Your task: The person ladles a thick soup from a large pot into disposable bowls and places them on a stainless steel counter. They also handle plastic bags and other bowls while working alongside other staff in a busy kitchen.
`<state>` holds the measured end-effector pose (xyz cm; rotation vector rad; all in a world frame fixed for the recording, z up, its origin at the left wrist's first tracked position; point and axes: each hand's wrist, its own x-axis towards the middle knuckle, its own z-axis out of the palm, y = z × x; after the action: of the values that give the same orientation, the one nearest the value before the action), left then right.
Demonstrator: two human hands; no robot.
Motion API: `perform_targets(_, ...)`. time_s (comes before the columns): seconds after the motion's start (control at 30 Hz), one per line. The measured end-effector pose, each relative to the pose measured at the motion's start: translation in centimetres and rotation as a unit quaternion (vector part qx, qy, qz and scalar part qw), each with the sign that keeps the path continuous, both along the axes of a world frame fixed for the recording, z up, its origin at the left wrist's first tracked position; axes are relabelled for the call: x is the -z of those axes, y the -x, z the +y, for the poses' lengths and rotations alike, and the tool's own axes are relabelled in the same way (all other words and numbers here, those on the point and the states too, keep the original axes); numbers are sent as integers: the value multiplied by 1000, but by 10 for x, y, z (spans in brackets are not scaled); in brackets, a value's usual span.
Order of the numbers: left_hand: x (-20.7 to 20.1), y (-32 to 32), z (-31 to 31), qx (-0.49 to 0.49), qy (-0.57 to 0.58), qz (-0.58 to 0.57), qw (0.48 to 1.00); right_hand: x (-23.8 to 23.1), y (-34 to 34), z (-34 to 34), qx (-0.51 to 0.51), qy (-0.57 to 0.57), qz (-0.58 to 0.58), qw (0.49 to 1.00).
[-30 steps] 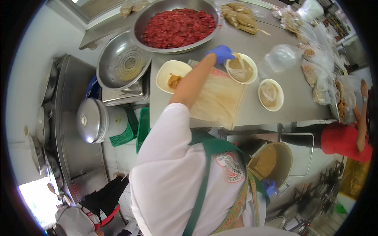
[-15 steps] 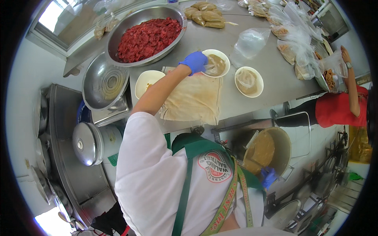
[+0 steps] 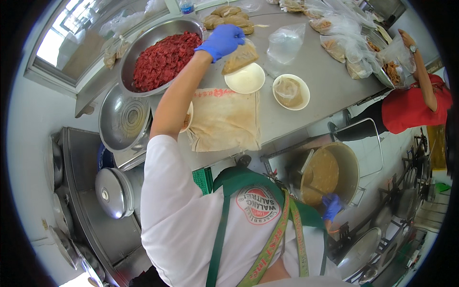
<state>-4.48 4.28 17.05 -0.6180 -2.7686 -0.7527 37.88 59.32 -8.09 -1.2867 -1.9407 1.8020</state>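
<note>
The left hand (image 3: 222,41) reaches over the worktop (image 3: 313,67), its grip pinched together on the upper end of a clear bag of brown filling (image 3: 240,58). The bag lies directly below and a little right of the grip, its long axis slanting from upper right to lower left, with its lower edge tilted. Just beneath it in the view stands a white bowl (image 3: 245,79); the bag's bottom overlaps the bowl's far rim, and whether the two touch I cannot tell. The left hand is much the nearer one: the right hand (image 3: 332,205) is well apart, down by the near side of a deep pot of brown mixture (image 3: 346,174), and whether its grip is closed on a handle or the rim cannot be made out. Just right of the white bowl is a second bowl (image 3: 290,93) with another bag in it, and past them a limp clear plastic bag (image 3: 286,45). A beige cloth (image 3: 224,124) lies on the near side, and a bowl of orange crumbs (image 3: 187,117) is partly hidden by the left forearm. The wide basin of red meat (image 3: 165,62) stands close on the left, crowding that side, and a pile of filled bags (image 3: 228,16) lies just beyond the hand.
</note>
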Motion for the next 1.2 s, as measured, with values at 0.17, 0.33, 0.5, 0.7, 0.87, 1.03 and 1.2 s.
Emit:
perform_targets(0.17,-36,-17,-12,-12,-22,25,999,-5,0,-4,9,-5,-4,1000)
perform_targets(0.33,-51,-37,-6,-39,-6,-8,999,-5,-2,-7,1,1,1,1000)
perform_targets(0.5,-34,-82,-29,-52,-18,-22,998,1,5,-3,-48,-14,19,999)
perform_targets(0.7,21,-125,-27,-125,33,-56,990,5,-5,23,-115,-34,-13,993)
perform_targets(0.87,74,-140,-42,-189,-15,-39,981,12,3,34,-171,-42,-47,983)
perform_targets(1.03,71,-159,-70,-209,-92,-13,973,-4,12,11,-161,-62,-4,985)
perform_targets(1.2,91,-166,-100,-220,-107,-71,967,-16,13,-5,-152,-45,14,987)
